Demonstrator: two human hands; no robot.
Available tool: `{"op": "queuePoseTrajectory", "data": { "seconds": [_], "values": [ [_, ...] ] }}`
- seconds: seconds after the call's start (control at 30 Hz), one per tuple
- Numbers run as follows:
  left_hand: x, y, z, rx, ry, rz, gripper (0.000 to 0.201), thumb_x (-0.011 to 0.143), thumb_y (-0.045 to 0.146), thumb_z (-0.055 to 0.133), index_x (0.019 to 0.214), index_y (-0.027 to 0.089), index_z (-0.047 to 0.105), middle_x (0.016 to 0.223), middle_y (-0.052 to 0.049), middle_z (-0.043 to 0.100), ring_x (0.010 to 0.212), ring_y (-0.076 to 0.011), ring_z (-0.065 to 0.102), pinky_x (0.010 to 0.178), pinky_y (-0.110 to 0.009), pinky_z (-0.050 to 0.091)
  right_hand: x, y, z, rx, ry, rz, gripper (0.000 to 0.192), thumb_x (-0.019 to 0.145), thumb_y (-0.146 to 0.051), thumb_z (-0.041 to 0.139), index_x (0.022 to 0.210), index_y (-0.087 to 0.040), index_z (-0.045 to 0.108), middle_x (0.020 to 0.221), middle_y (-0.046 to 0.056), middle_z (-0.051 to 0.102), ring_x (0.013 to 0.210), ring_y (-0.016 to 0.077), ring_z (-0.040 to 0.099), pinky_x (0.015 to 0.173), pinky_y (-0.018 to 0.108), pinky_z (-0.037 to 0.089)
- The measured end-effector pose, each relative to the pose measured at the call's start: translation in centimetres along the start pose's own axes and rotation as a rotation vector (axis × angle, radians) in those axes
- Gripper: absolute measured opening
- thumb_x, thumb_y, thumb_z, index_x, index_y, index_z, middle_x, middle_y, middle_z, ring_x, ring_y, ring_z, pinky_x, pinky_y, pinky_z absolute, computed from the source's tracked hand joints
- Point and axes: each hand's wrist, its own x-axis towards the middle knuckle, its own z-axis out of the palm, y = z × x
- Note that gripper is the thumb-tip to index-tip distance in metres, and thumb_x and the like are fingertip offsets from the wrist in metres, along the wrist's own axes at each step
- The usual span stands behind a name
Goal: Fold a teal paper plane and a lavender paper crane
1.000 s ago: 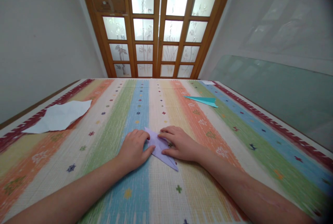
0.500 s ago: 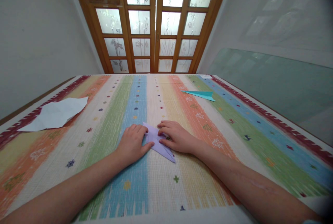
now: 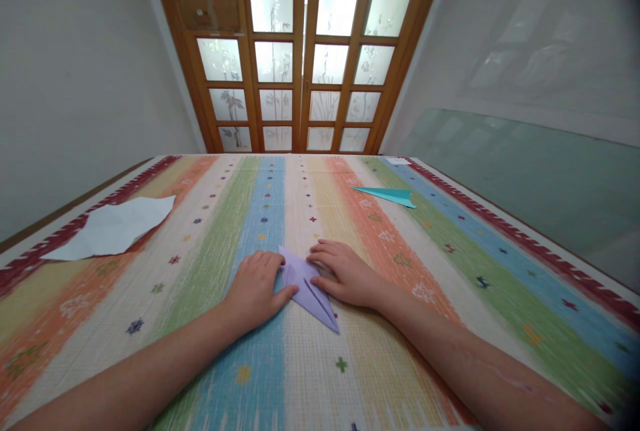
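A sheet of purple origami paper [image 3: 306, 289], folded into a long pointed diamond, lies on the striped tablecloth in front of me. Its near tip points toward me and slightly right, and a slit between two flaps runs down that half. My left hand [image 3: 257, 284] holds the left edge, thumb on the paper and fingers curled by the upper corner. At the right edge, my right hand [image 3: 345, 274] grips the paper with its thumb on the flap and its fingers bent above. The fingertips partly cover both side edges.
A creased white sheet of paper [image 3: 115, 227] lies at the left of the striped tablecloth [image 3: 220, 231]. Farther back on the right rests a folded turquoise paper plane [image 3: 387, 195]. Wooden doors with glass panes [image 3: 305, 51] stand beyond the table, and a greenish glass panel [image 3: 525, 184] leans along the right wall.
The view has tilted up a little, so everything sits lower. My right hand has drawn slightly outward, uncovering more of the purple paper's middle and slit. My left hand stays at its edge.
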Motion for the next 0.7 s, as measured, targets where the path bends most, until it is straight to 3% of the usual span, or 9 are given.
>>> {"op": "queuePoseTrajectory", "data": {
  "seconds": [0.43, 0.7],
  "values": [
    [-0.1, 0.0, 0.2, -0.060, 0.006, -0.014, 0.041, 0.082, 0.040, 0.071, 0.113, 0.017, 0.058, 0.107, -0.009, 0.064, 0.102, -0.0289, 0.056, 0.090, -0.045, 0.044, 0.0, -0.1, 0.6, -0.004, 0.007, 0.019, 0.029, 0.090, -0.033, 0.061, 0.116, -0.022, 0.067, 0.128, 0.010, 0.063, 0.130, 0.0299, 0.048, 0.109, 0.049, 0.036],
    [0.0, -0.2, 0.5, -0.077, 0.026, 0.009, 0.040, 0.082, 0.040, 0.070, 0.114, 0.019, 0.058, 0.110, -0.010, 0.065, 0.103, -0.0291, 0.057, 0.092, -0.046, 0.044, 0.2, -0.7, 1.4, 0.035, 0.047, 0.021, 0.033, 0.090, -0.030, 0.061, 0.121, -0.022, 0.066, 0.125, 0.011, 0.064, 0.131, 0.0311, 0.046, 0.110, 0.053, 0.033]
  ]
}}
